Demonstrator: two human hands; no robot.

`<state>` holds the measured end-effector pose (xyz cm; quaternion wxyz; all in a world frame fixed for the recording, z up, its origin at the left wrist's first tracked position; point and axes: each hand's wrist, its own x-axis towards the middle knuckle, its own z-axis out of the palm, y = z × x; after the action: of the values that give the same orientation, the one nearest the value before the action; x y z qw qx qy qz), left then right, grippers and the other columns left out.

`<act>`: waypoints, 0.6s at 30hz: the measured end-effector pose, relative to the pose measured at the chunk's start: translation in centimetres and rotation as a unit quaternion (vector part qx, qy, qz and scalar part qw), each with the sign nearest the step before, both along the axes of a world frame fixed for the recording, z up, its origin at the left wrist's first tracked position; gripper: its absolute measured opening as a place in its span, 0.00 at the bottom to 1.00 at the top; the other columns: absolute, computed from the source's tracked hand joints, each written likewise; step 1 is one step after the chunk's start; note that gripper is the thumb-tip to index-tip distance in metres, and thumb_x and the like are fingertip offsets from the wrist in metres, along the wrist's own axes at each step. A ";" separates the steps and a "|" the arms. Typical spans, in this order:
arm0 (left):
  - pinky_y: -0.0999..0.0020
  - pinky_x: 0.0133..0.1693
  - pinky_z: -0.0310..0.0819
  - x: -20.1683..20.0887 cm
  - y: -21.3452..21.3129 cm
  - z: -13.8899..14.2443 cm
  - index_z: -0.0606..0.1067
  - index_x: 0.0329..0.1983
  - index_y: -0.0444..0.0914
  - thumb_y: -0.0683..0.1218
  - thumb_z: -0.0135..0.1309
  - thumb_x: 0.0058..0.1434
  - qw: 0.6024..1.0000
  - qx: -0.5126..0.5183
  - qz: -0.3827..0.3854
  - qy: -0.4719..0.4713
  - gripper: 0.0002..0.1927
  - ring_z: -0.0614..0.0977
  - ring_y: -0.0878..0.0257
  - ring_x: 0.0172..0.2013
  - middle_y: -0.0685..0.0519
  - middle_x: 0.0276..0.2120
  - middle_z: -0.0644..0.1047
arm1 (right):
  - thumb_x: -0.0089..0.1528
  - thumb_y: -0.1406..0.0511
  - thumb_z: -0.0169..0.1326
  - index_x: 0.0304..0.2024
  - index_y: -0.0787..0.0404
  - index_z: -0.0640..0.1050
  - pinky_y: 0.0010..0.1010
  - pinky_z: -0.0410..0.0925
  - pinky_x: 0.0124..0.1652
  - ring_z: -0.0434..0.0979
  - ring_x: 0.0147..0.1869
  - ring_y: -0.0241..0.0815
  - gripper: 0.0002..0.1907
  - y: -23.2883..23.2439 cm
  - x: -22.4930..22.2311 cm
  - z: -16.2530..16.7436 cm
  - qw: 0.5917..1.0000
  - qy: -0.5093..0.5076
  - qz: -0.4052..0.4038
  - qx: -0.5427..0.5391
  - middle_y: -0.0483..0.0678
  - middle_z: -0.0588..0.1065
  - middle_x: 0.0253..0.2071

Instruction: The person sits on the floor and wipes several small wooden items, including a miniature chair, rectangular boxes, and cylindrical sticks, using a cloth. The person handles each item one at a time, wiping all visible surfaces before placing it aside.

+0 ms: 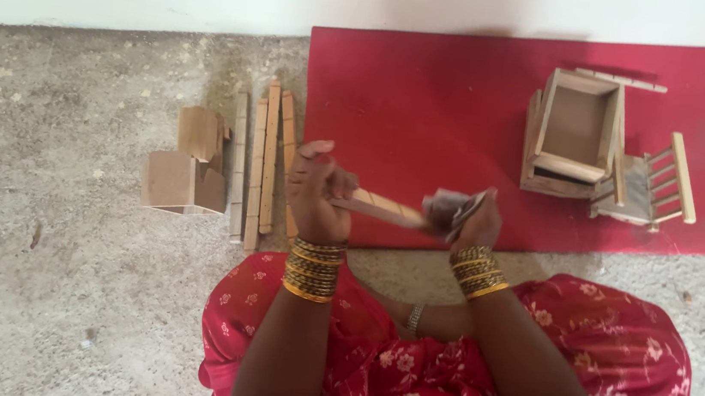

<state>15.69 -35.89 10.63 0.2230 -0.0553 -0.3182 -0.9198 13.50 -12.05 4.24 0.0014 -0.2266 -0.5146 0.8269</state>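
My left hand (316, 188) grips one end of a thin wooden stick (386, 211) held level over the near edge of a red mat (431, 102). At the stick's other end my right hand (471, 222) pinches a folded grey sheet, probably sandpaper (448, 209), against the wood. The right hand is slightly blurred. Both wrists carry stacks of gold and dark bangles.
Several long wooden sticks (261, 163) lie side by side on the concrete floor left of the mat. Two small wooden blocks (182, 173) sit further left. A small wooden box frame (574, 133) and a slatted wooden piece (655, 188) rest on the mat's right side.
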 end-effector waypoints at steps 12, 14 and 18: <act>0.74 0.28 0.62 0.6 1.5 -1.2 0.78 0.52 0.34 0.39 0.46 0.75 0.995 -0.002 -0.077 -0.069 0.10 0.68 0.72 0.24 0.58 0.23 0.70 | 0.70 0.57 0.49 0.59 0.66 0.71 0.42 0.74 0.49 0.80 0.51 0.53 0.22 -10.5 3.3 1.0 0.787 0.428 0.120 0.429 0.58 0.76 0.51; 0.73 0.30 0.64 1.0 1.2 -1.1 0.77 0.51 0.34 0.39 0.45 0.75 0.991 -0.041 -0.065 -0.114 0.10 0.71 0.71 0.26 0.56 0.25 0.73 | 0.65 0.58 0.54 0.58 0.67 0.72 0.48 0.71 0.51 0.79 0.51 0.56 0.24 -9.1 3.0 -0.5 0.710 0.449 0.115 0.530 0.57 0.76 0.50; 0.70 0.44 0.76 0.4 -0.2 0.0 0.77 0.54 0.37 0.40 0.43 0.73 0.974 -0.177 0.011 -0.138 0.13 0.76 0.69 0.33 0.55 0.31 0.77 | 0.63 0.62 0.59 0.42 0.59 0.81 0.43 0.74 0.46 0.82 0.44 0.51 0.08 -3.4 0.0 -3.7 0.740 0.200 0.288 0.574 0.53 0.81 0.38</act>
<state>16.04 -36.12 10.67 0.1737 0.0374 -0.5040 -0.8452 13.49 -15.50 0.55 -0.0041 0.1463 -0.9205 0.3623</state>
